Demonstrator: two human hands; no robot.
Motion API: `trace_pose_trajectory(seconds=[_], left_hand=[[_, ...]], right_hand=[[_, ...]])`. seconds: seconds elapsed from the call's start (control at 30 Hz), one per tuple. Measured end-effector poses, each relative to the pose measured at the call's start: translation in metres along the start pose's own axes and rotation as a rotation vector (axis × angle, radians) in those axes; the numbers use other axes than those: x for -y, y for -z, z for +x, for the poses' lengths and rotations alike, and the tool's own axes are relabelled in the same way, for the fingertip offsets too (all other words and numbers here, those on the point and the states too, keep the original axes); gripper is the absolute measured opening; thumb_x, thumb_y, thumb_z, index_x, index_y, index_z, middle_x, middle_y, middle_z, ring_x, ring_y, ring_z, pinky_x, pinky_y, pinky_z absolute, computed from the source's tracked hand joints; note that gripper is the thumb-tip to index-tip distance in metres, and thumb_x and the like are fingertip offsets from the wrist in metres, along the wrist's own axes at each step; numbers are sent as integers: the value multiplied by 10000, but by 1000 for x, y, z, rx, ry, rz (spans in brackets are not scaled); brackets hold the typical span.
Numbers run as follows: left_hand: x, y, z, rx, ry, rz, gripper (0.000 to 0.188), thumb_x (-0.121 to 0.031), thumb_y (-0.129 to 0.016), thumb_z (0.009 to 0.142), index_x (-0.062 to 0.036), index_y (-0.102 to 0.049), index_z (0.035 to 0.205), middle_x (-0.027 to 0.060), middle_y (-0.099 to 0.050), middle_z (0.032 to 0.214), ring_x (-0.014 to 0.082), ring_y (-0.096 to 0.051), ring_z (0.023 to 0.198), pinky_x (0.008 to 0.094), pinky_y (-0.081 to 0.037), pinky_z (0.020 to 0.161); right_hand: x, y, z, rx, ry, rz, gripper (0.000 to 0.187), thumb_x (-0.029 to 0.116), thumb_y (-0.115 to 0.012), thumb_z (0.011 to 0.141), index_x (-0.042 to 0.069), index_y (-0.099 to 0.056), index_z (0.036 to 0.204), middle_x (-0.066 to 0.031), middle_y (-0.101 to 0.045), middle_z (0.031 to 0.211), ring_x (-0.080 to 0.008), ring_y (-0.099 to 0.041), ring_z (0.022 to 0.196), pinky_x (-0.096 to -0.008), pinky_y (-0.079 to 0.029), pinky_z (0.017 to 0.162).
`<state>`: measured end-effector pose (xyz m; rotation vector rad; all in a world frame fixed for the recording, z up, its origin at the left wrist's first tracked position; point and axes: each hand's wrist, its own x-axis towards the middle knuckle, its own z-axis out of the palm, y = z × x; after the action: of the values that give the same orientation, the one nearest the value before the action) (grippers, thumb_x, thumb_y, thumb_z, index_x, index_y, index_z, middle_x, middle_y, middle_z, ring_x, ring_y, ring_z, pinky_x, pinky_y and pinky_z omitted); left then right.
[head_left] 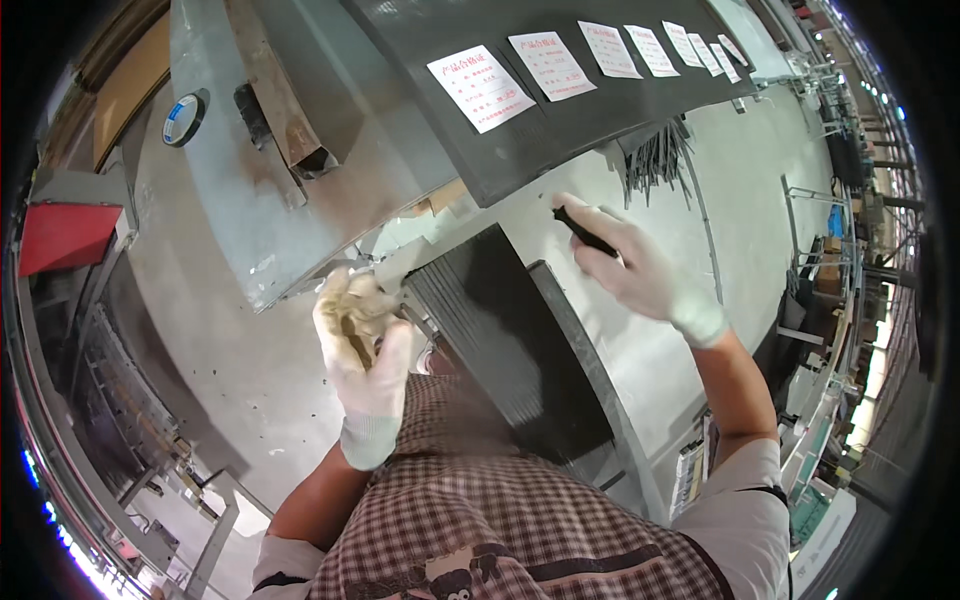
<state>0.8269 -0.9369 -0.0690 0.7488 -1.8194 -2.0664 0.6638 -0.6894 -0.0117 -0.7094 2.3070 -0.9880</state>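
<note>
In front of my body is a stack of long black pieces [525, 350], with layered edges showing on its left side. My left hand [362, 340], in a white glove with a soiled palm, is just left of the stack. Its fingers are loosely curled, the thumb stands apart, and I see nothing in the grasp. My right hand [640, 262], also gloved, is raised to the right of the stack. Its fingers close around a short black handheld tool [585, 232] that points up and left; its exact kind is not clear.
Ahead, a dark panel [480, 165] carries a row of white paper labels [481, 88]. On the grey table [215, 170] at left are a tape roll [184, 120] and a rusty metal channel [275, 90]. Thin black strips [655, 165] hang below the panel. A red panel [68, 238] stands far left.
</note>
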Motion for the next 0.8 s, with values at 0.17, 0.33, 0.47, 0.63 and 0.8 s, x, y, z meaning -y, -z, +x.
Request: trace_pose_trajectory(seconds=[0.17,0.33,0.47,0.63,0.8], left_hand=[[-26,-30,-15,396,3,0,417,-16,-790,768,-22,-553,1111,52,-611,1057,68,-582,882,214,-489,710],[-36,15,-9,597,543,-273,94,-46,-639,919,12,-568,939,64,-637,910,124,-630,819,282,-532,774],[63,53,-2,392,532,-399,335,-255,-664,947,12,-526,1093,124,-640,1037,190,-624,959,383,-499,900],[117,31,29,535,554,-210,227,-129,-621,964,18,-576,1131,68,-606,1163,110,-578,971,269,-482,867],[148,-6,41,661,253,-525,757,-537,-785,789,17,-579,1262,38,-640,1161,109,-582,1024,276,-469,925]], right_hand=[[99,-18,-8,561,212,-147,609,108,-539,942,238,-373,1514,-105,-659,936,-279,-652,834,-348,-534,742],[79,8,5,409,351,-350,428,188,-609,907,178,-584,1335,-112,-675,836,-287,-625,811,-400,-467,831],[-17,29,49,283,111,-561,259,218,-616,904,106,-716,1115,-76,-713,936,-292,-589,855,-365,-419,903],[-87,-69,64,387,51,-216,342,84,-614,881,19,-638,1216,-186,-658,1157,-324,-574,1076,-381,-438,971],[-108,-95,48,300,-31,392,374,72,-600,889,-30,-584,1248,-217,-608,1183,-322,-571,1120,-377,-451,977]])
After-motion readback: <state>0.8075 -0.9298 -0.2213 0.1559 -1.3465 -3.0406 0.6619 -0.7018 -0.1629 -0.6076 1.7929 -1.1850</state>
